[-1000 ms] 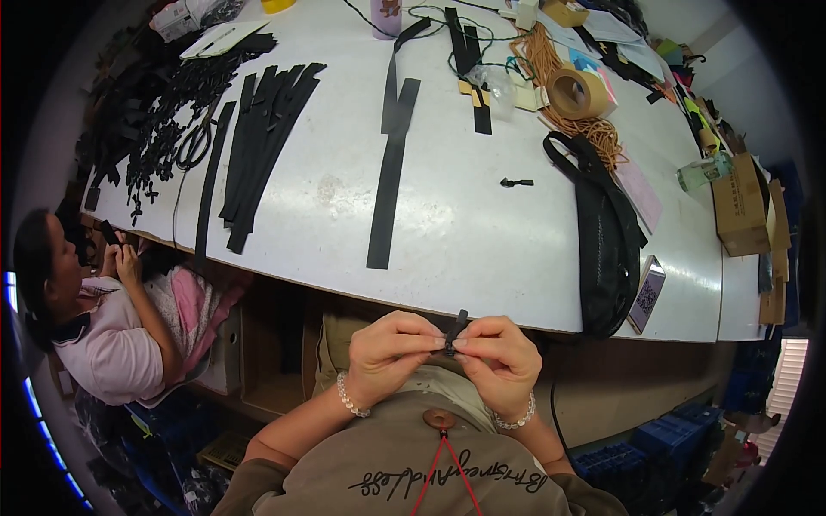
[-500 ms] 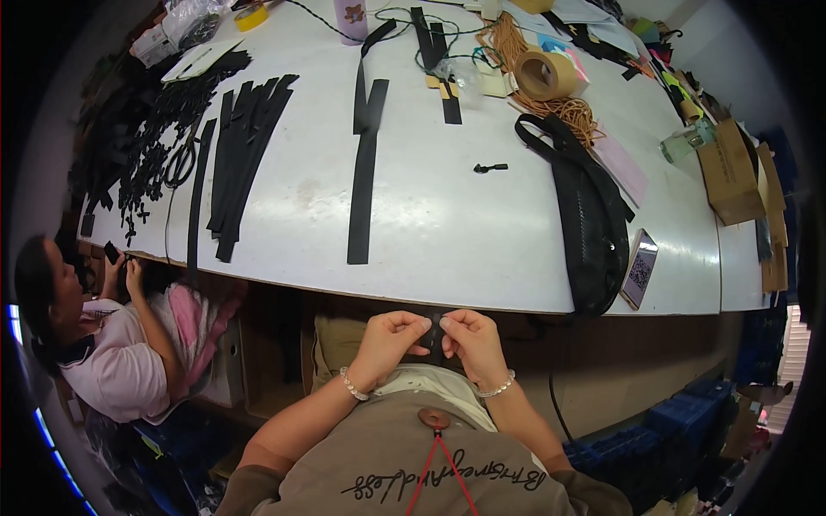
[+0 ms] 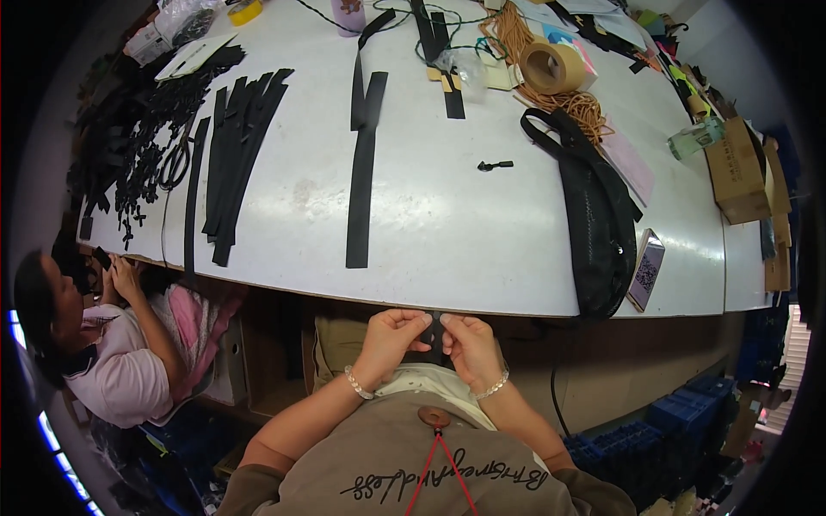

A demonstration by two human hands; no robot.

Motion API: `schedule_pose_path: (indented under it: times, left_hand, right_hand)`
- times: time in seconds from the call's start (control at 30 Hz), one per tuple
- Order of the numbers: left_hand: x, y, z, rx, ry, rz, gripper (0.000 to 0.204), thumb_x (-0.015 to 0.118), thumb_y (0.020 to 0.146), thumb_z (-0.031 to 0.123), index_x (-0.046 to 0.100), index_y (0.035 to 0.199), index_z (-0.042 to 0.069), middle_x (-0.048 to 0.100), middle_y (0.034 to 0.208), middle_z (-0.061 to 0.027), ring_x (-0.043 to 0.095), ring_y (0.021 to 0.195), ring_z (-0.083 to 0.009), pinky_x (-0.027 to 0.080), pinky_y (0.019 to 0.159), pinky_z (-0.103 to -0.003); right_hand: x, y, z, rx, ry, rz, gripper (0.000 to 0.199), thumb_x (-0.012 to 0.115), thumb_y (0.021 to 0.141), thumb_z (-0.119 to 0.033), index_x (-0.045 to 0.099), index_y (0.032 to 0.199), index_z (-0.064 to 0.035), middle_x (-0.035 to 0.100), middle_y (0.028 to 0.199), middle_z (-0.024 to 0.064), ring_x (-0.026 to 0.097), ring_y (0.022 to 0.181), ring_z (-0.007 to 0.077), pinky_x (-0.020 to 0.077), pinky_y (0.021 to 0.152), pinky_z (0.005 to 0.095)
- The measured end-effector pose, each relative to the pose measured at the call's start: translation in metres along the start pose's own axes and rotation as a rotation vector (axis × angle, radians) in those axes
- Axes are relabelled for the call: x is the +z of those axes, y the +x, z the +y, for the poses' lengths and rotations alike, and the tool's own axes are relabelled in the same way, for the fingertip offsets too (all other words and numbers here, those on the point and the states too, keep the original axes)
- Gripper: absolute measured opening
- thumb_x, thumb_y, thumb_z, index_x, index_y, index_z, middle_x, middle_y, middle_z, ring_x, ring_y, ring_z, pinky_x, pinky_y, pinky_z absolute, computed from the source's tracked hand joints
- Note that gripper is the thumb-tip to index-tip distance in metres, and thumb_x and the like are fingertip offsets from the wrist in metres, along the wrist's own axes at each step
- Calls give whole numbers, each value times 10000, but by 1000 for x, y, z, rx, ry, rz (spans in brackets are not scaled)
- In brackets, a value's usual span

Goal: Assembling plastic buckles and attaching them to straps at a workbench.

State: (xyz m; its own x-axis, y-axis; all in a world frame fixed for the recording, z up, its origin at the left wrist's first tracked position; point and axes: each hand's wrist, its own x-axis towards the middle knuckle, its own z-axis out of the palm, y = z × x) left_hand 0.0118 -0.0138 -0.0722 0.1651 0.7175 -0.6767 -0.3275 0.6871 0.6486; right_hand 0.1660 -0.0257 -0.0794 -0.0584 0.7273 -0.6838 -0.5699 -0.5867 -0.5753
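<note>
Close to my body, just below the table's front edge, my left hand [image 3: 391, 346] and my right hand [image 3: 470, 346] pinch a narrow black strap [image 3: 437, 338] between thumbs and fingertips. The two hands are side by side with a small gap, where the strap hangs down. Most of it is hidden by the fingers. On the white table [image 3: 465, 249] in front of me lies a long flat black strip [image 3: 362, 189]. A small black buckle-like piece [image 3: 496, 165] rests farther right. A black bag [image 3: 592, 224] with a zip and strap lies at the right.
Several black strips [image 3: 241, 163], scissors [image 3: 175, 163] and a pile of black cords [image 3: 146, 146] cover the table's left. At the back right are a tape roll [image 3: 551, 69] and tan cord. A phone [image 3: 647, 271] lies beside the bag. A co-worker [image 3: 129, 370] sits at left.
My hands stay almost in place, pinching the strap. The view has shifted slightly, and the co-worker's hands have moved a little.
</note>
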Motion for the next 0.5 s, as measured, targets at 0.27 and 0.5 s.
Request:
schedule_pose_path:
  times: [0.27,0.5]
  left_hand:
    - [6,1,-8,64,-106,27,117,649,891,99,659,940,-6,676,835,-51,624,682,-81,525,557,-194]
    - [14,-2,-11,122,-170,68,121,661,889,118,649,896,-3,667,817,-47,599,669,-73,517,569,-197]
  right_hand:
    - [8,-1,12,-89,93,53,64,643,882,-68,611,848,-25,567,684,-1,482,538,70,393,488,207]
    - [13,-5,12,-42,232,56,65,639,888,-81,596,884,-34,558,687,-8,471,554,67,382,510,205]
